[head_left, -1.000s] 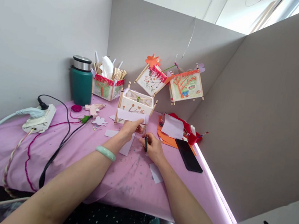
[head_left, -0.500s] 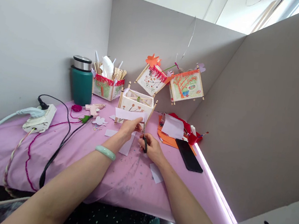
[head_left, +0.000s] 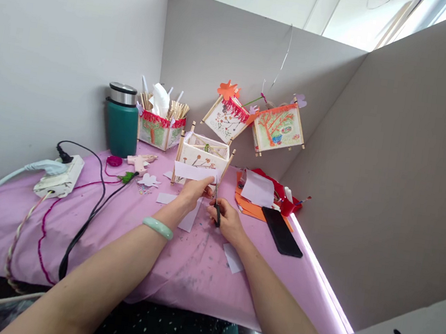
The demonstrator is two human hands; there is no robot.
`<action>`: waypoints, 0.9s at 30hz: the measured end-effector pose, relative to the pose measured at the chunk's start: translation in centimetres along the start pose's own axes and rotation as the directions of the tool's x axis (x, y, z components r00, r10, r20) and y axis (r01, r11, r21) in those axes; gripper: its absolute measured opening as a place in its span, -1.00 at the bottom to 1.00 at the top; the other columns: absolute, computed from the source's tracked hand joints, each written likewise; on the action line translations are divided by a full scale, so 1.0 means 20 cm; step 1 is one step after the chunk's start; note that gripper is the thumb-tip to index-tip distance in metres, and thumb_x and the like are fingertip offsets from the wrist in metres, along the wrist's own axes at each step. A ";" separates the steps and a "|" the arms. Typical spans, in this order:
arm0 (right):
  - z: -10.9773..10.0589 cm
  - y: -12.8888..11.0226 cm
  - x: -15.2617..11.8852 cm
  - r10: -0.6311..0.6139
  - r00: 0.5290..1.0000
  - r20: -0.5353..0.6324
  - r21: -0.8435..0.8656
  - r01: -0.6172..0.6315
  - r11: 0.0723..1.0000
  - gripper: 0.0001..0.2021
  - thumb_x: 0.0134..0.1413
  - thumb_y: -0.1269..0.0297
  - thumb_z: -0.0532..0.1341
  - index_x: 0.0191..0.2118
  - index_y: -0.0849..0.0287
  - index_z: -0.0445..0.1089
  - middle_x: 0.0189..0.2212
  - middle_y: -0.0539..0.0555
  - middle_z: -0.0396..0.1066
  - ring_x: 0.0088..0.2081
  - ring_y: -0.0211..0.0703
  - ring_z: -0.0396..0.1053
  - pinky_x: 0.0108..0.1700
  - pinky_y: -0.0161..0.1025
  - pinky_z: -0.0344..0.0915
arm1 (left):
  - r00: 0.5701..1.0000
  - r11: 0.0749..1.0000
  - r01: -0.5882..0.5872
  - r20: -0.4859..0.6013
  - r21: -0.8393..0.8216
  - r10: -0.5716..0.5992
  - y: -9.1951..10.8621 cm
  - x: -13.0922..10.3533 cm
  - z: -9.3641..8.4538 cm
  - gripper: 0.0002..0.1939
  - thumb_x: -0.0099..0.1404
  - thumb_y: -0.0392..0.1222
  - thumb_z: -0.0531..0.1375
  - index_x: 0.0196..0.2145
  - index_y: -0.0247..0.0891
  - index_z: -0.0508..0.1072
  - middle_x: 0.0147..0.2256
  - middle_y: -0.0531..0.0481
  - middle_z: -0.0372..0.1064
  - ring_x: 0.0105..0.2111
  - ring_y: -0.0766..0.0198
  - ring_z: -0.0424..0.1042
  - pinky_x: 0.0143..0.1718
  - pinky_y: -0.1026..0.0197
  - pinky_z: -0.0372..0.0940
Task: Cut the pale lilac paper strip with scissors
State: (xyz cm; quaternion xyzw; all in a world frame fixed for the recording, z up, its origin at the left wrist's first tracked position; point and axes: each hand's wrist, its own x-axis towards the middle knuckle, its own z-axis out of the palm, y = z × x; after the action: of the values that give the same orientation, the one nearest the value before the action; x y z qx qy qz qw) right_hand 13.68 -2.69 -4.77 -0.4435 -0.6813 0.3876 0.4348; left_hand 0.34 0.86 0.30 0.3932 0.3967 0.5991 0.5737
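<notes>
A pale lilac paper strip [head_left: 193,172] is pinched in my left hand [head_left: 194,193], its long side running left from the fingers. My right hand [head_left: 227,220] grips a pair of scissors [head_left: 217,216] with black handles, the blades pointing up at the strip's right end. Right behind the strip stands a small lantern frame [head_left: 204,160] of white panels and wooden sticks, with flowers drawn on its front. Below my left hand lie lilac paper pieces [head_left: 188,222] on the cloth. Another paper scrap [head_left: 232,258] lies beside my right wrist.
On the left are a green bottle [head_left: 122,122], a pink glue gun [head_left: 140,162], a power strip [head_left: 59,176] and trailing cables. Two decorated lanterns [head_left: 278,129] hang at the back. A black phone [head_left: 281,231] and orange paper [head_left: 252,209] lie on the right.
The paper strip and the scissors have shifted very slightly to the right with my hands. Both hands keep their hold, and the other things stay where they were.
</notes>
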 end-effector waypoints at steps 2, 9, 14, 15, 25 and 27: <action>0.00 -0.01 0.00 0.001 1.000 -0.004 -0.017 -0.001 1.000 -0.67 -0.01 -0.03 0.22 -0.25 0.12 0.30 -0.59 -0.09 0.29 -0.58 -0.26 0.26 -0.49 -0.31 0.22 | 1.000 1.000 0.003 0.004 0.002 -0.003 0.00 0.00 0.00 -0.85 -0.01 -0.20 0.24 -0.55 -0.33 0.36 -0.73 0.07 0.23 -0.70 0.37 0.23 -0.57 0.28 0.19; 0.00 -0.04 -0.01 -0.027 0.998 -0.049 -0.082 0.023 0.996 -0.72 0.01 0.02 0.22 -0.30 0.12 0.31 -0.61 -0.09 0.29 -0.56 -0.26 0.23 -0.47 -0.32 0.17 | 1.000 1.000 -0.001 0.016 -0.004 0.001 0.00 0.00 0.00 -0.81 -0.04 -0.17 0.27 -0.53 -0.32 0.36 -0.74 0.08 0.23 -0.71 0.37 0.23 -0.57 0.28 0.19; 0.00 -0.03 -0.01 -0.016 0.998 -0.054 -0.064 0.013 0.998 -0.71 -0.01 0.02 0.23 -0.28 0.12 0.32 -0.60 -0.09 0.29 -0.57 -0.26 0.25 -0.48 -0.32 0.19 | 0.999 1.000 -0.007 0.031 0.009 0.007 0.00 0.00 0.00 -0.85 -0.02 -0.19 0.24 -0.55 -0.33 0.37 -0.73 0.07 0.24 -0.70 0.37 0.23 -0.56 0.28 0.20; 0.00 -0.03 -0.01 -0.011 0.999 -0.053 -0.056 0.008 0.998 -0.70 -0.01 0.01 0.23 -0.27 0.12 0.32 -0.60 -0.09 0.29 -0.57 -0.25 0.26 -0.48 -0.32 0.20 | 0.999 1.000 -0.007 0.037 0.017 0.006 -0.01 0.00 0.00 -0.85 -0.01 -0.19 0.23 -0.56 -0.33 0.37 -0.73 0.06 0.24 -0.70 0.37 0.23 -0.55 0.27 0.20; -0.01 -0.06 -0.02 -0.009 0.998 -0.063 -0.081 0.004 0.997 -0.69 -0.01 -0.01 0.22 -0.26 0.12 0.31 -0.60 -0.09 0.30 -0.56 -0.24 0.27 -0.47 -0.30 0.22 | 0.999 0.999 0.009 0.039 0.051 -0.011 -0.02 0.00 0.00 -0.81 0.03 -0.20 0.21 -0.64 -0.33 0.35 -0.74 0.05 0.23 -0.71 0.36 0.22 -0.54 0.25 0.18; -0.01 -0.07 -0.02 -0.013 0.997 -0.072 -0.103 0.005 0.995 -0.70 -0.01 0.00 0.22 -0.28 0.12 0.31 -0.61 -0.09 0.30 -0.57 -0.24 0.27 -0.46 -0.30 0.21 | 0.999 0.999 0.011 0.033 0.053 -0.012 -0.02 0.00 0.00 -0.81 0.04 -0.20 0.21 -0.64 -0.33 0.36 -0.74 0.05 0.23 -0.71 0.36 0.22 -0.54 0.26 0.18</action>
State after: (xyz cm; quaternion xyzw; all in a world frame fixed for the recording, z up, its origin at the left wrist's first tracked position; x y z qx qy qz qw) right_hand 13.60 -3.48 -3.54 -0.4760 -0.6860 0.3335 0.4376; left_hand 0.52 0.92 -0.10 0.4157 0.4049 0.5785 0.5732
